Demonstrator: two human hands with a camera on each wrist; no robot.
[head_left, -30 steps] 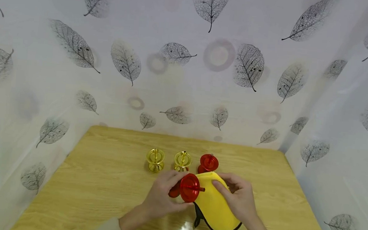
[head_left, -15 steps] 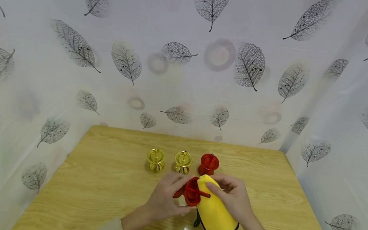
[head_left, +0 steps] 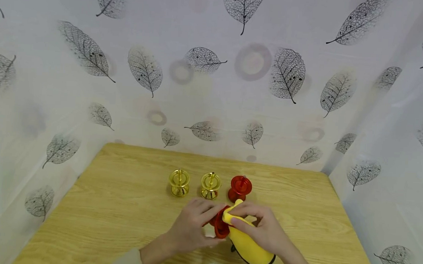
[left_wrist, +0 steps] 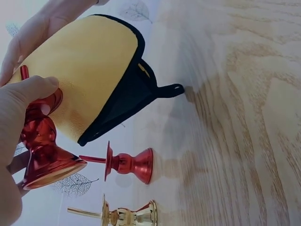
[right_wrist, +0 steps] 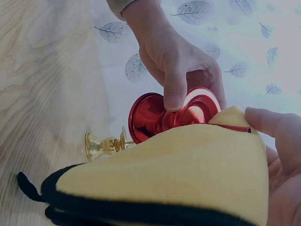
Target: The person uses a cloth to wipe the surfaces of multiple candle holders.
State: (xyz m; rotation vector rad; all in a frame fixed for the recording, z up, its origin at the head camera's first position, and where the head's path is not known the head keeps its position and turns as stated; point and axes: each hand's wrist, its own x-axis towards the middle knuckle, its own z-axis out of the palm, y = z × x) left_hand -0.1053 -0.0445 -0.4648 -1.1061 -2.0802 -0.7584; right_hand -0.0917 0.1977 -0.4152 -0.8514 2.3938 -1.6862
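Observation:
My left hand (head_left: 191, 228) grips a red candle holder (head_left: 222, 228), which lies tilted on its side above the table. In the left wrist view the thumb presses on the dish of this holder (left_wrist: 40, 134). With thumb and fingers, my right hand (head_left: 264, 227) pinches a yellow cloth (head_left: 251, 249) with black edging and a loop. The cloth is folded against the holder's dish and spike. Most of the spike is hidden in the head view; the right wrist view shows the spike (right_wrist: 237, 127) against the cloth, near the right thumb.
Behind the hands, a second red candle holder (head_left: 240, 187) stands upright in a row with two gold ones, the middle gold holder (head_left: 210, 184) and the left gold holder (head_left: 179, 182). The wooden table (head_left: 121, 207) meets a leaf-patterned curtain (head_left: 206, 96) at its back and sides.
My right hand has moved left and drawn the cloth over the spike, which showed bare before. The held holder has tilted and shifted slightly right. The standing holders stay put.

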